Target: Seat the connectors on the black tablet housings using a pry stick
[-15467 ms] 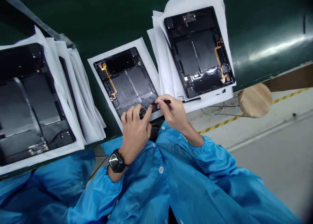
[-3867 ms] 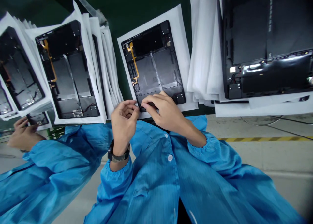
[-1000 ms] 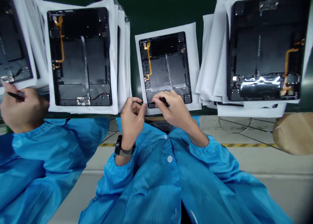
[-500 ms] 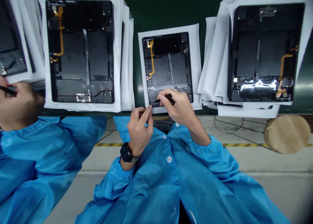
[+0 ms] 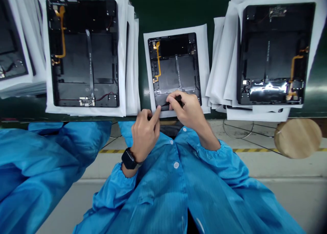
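Observation:
An opened black tablet chassis [image 5: 175,68] with an orange flex cable lies on a white sheet [image 5: 204,43] on the green conveyor belt, straight ahead. My right hand [image 5: 187,109] is closed on a thin black tool [image 5: 178,99] at the chassis's near edge. My left hand [image 5: 145,133], a black watch on its wrist, has curled fingers and its forefinger presses the near left corner of the chassis. Both arms wear blue smock sleeves.
A stack of chassis on white sheets [image 5: 83,53] lies to the left, another stack [image 5: 272,53] to the right. A co-worker's blue sleeve [image 5: 43,148] fills the lower left. A round wooden stool seat [image 5: 297,138] stands right, over a floor with a yellow stripe [image 5: 245,150].
My left forefinger has stretched out to the chassis corner. My right hand stays on the tool at the near edge. The co-worker's hand at the left has gone out of view.

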A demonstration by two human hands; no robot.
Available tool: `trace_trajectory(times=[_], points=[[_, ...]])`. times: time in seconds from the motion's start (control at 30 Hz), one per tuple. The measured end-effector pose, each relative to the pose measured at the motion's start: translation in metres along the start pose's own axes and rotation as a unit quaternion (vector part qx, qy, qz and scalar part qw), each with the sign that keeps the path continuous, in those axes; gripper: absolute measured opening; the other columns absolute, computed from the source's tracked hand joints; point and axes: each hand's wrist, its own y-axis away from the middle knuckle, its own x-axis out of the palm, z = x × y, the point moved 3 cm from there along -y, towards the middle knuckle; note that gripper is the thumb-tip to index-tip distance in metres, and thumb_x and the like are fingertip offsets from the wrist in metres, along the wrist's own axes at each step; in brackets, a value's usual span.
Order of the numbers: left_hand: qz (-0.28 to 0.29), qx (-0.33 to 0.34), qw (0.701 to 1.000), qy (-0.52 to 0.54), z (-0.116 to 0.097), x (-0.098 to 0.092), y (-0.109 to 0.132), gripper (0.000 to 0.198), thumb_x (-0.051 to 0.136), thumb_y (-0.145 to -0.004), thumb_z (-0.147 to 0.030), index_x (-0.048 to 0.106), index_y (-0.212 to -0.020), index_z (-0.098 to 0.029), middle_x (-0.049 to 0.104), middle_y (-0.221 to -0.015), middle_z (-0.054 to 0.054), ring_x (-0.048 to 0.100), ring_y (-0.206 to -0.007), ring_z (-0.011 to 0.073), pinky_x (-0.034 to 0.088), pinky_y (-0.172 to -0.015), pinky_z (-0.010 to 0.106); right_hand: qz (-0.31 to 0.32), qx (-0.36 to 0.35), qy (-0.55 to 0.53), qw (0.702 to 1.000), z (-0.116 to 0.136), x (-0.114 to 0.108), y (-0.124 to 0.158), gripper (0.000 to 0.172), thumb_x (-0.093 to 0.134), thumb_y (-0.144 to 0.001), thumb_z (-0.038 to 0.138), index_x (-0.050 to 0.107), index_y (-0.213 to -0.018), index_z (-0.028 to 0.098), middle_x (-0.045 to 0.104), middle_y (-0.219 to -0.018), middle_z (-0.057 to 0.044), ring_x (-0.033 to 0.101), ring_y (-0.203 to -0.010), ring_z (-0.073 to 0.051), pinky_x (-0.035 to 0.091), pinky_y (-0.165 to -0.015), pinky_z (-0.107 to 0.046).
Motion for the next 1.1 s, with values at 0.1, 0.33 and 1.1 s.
trace_trajectory(times=[0.1, 0.33, 1.1], points=[[-0.003, 0.013, 0.999, -0.029, -0.001, -0.003, -0.001, 0.044, 0.048, -0.103, -0.017, 0.067, -0.141, -0.028, 0.056, -0.096, 0.008, 0.055, -0.088, 0.0214, 0.045, -0.075, 0.030, -0.006, 0.002, 0.005, 1.000, -0.002, -0.003, 0.000, 0.016, 0.057, -0.102, 0.024, 0.066, -0.089, 0.020, 0.068, -0.071, 0.001, 0.060, -0.064, -0.014, 0.041, -0.065, -0.029], [-0.005, 0.022, 0.996, -0.081, -0.004, -0.004, -0.001, 0.043, 0.048, -0.103, -0.017, 0.067, -0.141, -0.025, 0.057, -0.092, 0.007, 0.054, -0.087, 0.0216, 0.044, -0.074, 0.031, -0.018, 0.008, 0.004, 1.000, -0.007, -0.010, 0.004, 0.015, 0.058, -0.101, 0.023, 0.066, -0.088, 0.020, 0.066, -0.067, 0.003, 0.056, -0.057, -0.013, 0.040, -0.061, -0.028], [0.001, 0.086, 0.993, -0.077, -0.022, 0.006, -0.011, 0.042, 0.051, -0.103, -0.021, 0.066, -0.142, -0.026, 0.057, -0.148, 0.019, 0.050, -0.131, 0.0350, 0.042, -0.103, 0.050, -0.015, 0.037, 0.024, 0.999, -0.009, -0.024, 0.005, 0.015, 0.058, -0.099, 0.023, 0.066, -0.087, 0.019, 0.068, -0.063, 0.003, 0.049, -0.047, -0.009, 0.035, -0.053, -0.027]])
